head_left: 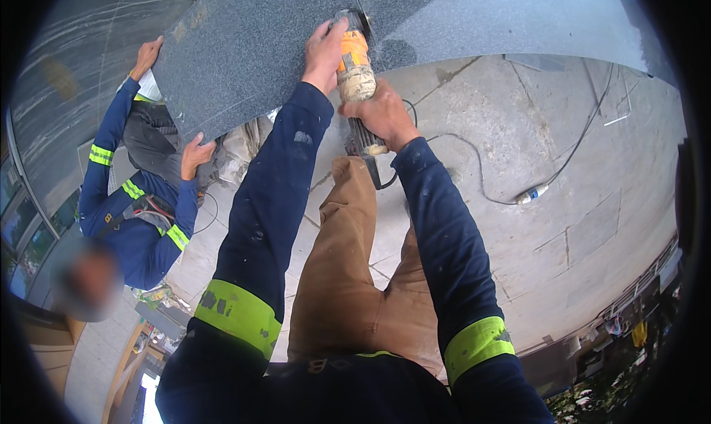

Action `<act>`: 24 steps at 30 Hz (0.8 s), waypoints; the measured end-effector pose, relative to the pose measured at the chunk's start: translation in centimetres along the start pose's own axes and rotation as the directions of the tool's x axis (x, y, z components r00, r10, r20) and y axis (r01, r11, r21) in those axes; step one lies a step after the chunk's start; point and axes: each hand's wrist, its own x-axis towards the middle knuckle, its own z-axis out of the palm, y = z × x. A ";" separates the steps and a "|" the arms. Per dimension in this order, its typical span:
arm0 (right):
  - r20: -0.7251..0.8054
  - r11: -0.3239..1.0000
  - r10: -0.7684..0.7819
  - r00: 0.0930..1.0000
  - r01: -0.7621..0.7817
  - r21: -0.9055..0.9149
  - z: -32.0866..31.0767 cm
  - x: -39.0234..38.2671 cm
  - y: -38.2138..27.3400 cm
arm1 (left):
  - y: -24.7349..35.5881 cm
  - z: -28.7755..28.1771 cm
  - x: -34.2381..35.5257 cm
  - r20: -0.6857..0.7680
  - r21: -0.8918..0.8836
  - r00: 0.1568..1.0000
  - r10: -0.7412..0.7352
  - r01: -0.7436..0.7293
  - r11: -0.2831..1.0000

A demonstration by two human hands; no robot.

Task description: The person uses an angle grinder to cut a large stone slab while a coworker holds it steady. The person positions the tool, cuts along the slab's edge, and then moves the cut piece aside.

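Gripping a dusty orange grinder (pixel 355 68), both hands close: left (pixel 324 52) near its head, right (pixel 385 117) lower, against a speckled grey slab (pixel 252 39).

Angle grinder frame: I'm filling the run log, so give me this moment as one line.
left hand: grips angle grinder head | right hand: grips its body | disc end at granite slab | co-worker's hands steady slab | cord on concrete floor

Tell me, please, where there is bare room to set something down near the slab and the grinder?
The concrete floor right of the power cord and its plug is bare. It is crowded at the granite slab: both hands grip the angle grinder, and a co-worker holds the slab's left edge.
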 end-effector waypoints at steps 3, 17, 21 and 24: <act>0.011 1.000 -0.007 1.000 0.007 0.019 -0.1 0.6 -0.1 | 0.0 -0.4 1.0 0.040 -0.017 0.999 -0.014 0.015 1.000; -0.010 0.998 -0.055 0.998 0.055 0.006 0.5 5.6 -1.4 | 1.8 -0.4 5.5 0.084 0.004 0.995 0.062 -0.063 0.998; 0.006 0.999 -0.039 0.999 0.039 0.015 0.7 5.9 -1.8 | 1.7 -0.4 6.0 0.032 0.033 0.995 0.090 -0.091 0.995; 0.005 1.000 -0.021 1.000 0.021 0.011 0.3 5.2 -1.6 | 1.5 -0.4 5.3 0.059 0.002 0.996 0.068 -0.068 0.998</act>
